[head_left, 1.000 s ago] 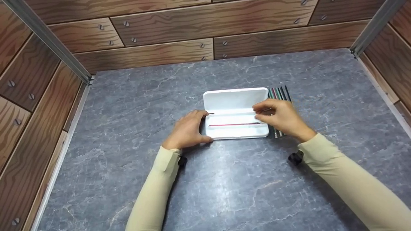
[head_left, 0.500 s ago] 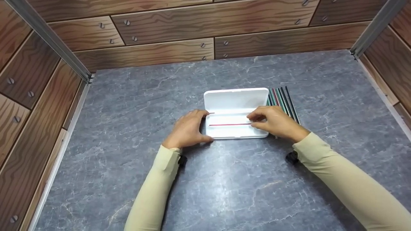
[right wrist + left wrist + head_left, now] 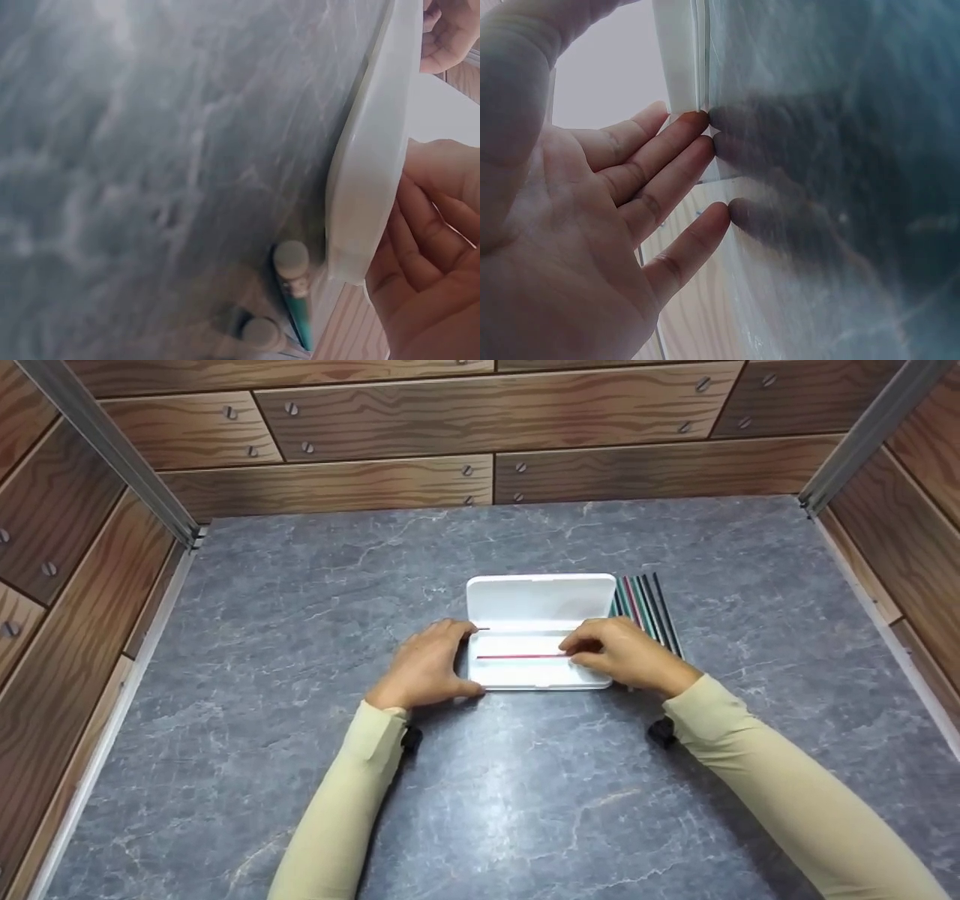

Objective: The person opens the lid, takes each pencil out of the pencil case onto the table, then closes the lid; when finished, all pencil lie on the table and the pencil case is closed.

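An open white pencil case [image 3: 536, 675] lies on the table with its lid [image 3: 540, 598] tilted up at the back. Inside it a thin red pencil [image 3: 517, 657] runs from left to right. My right hand [image 3: 630, 655] pinches the pencil's right end between thumb and fingers; the fingers hide that end. At the case's left side rests my left hand [image 3: 424, 666], thumb at the front corner and index finger at the back. The left wrist view shows the fingers [image 3: 682, 157] nearly straight, tips touching the case and the table.
To the right of the case lies a row of several black, green and red pencils [image 3: 651, 604], partly behind the right hand. An eraser end [image 3: 291, 259] shows close to the case. Wood-patterned walls [image 3: 375, 424] enclose the grey marbled table [image 3: 315, 577].
My right hand has come left and lower, from above the case's right part down onto the red pencil. My left hand stays at the case's left side. The head view has shifted slightly.
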The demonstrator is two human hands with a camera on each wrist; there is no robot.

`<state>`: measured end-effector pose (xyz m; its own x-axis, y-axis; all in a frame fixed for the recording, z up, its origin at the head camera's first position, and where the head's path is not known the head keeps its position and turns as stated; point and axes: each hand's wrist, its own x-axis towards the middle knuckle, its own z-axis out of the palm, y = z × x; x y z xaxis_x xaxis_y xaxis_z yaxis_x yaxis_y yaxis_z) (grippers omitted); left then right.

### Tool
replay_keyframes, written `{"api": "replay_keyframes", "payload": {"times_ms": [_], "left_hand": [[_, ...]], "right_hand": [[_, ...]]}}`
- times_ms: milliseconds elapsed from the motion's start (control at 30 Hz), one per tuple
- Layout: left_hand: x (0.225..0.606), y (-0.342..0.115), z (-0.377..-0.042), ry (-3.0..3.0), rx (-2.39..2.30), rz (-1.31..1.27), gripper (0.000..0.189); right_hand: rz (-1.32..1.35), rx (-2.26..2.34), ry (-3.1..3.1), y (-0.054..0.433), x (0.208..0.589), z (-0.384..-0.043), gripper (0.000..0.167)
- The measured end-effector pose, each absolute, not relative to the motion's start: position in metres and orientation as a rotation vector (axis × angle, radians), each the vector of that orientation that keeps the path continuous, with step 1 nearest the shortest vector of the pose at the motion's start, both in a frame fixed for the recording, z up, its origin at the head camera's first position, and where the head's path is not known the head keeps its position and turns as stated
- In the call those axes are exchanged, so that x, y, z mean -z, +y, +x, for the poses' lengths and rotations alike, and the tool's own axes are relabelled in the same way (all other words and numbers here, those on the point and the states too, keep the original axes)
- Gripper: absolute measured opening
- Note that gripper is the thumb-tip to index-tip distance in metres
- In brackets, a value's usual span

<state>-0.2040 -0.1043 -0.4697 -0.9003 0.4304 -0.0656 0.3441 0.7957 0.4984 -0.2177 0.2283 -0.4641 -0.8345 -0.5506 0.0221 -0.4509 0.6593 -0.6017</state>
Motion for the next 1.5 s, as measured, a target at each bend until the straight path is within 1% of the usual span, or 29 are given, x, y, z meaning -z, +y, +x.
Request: {"api": "replay_keyframes", "payload": {"times_ms": [233, 600, 1500], "left_hand": [[0.47, -0.105, -0.202, 2.802, -0.753, 0.615, 0.094], [0.468, -0.104, -0.203, 2.801, -0.767, 0.633, 0.094], [0.468, -0.104, -0.203, 2.812, -0.788, 0.651, 0.09]], "right_hand": [[-0.897, 0.922, 2.736, 0.227, 0.464, -0.218, 0.017], [-0.931, 0.914, 2.806, 0.226, 0.463, -0.217, 0.015], [-0.876, 1.026, 2.814, 0.236, 0.454, -0.211, 0.015]]}}
